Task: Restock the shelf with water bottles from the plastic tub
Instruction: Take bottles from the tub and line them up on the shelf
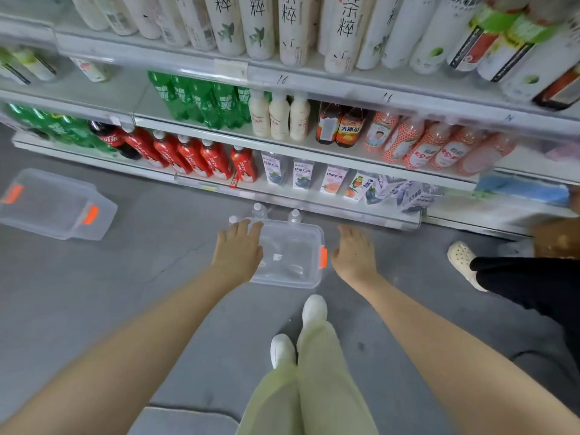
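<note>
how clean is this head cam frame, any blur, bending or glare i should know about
Head view: wide-angle bending, the shelf edges bow and tilt; the right side smears, with the cartons and pink bottles blurred; soft glare on the clear tub and shelf strips; lighting is flat, with faint shadows under the left hand and right hand.

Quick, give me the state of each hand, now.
Left hand: open, fingers spread over the plastic tub's left edge, holding nothing.
Right hand: open, empty, just right of the tub.
</note>
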{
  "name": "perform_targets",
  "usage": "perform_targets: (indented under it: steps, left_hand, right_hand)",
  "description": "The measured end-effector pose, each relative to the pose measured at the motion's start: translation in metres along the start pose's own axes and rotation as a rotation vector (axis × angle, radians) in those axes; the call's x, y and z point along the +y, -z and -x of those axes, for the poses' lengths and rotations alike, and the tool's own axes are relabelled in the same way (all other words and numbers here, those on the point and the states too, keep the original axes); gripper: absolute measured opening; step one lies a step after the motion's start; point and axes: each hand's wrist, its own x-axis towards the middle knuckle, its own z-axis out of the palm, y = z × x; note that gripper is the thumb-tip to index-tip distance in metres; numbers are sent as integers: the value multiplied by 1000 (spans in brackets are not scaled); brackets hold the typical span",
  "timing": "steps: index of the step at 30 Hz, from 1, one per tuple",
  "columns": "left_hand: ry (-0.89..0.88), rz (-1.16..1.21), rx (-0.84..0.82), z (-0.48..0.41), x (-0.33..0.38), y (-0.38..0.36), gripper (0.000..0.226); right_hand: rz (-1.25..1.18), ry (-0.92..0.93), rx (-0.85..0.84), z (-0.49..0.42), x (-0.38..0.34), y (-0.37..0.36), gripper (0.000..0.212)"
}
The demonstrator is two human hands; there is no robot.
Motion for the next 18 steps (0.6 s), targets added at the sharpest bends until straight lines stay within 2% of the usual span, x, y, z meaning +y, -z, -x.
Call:
perform_targets:
  steps: [6,11,18]
  left_hand:
    - [95,36,-41,-60,-20,-23,50]
    - [167,110,-109,-120,-36,-48,47]
    - [151,111,-189,-192,-73,-115,46]
  right_hand:
    - [-36,22,-77,-71,-2,-28,45]
    - [-81,-31,-127,-122,0,-67,42]
    - [-114,-129,-176,-182,0,-146,45]
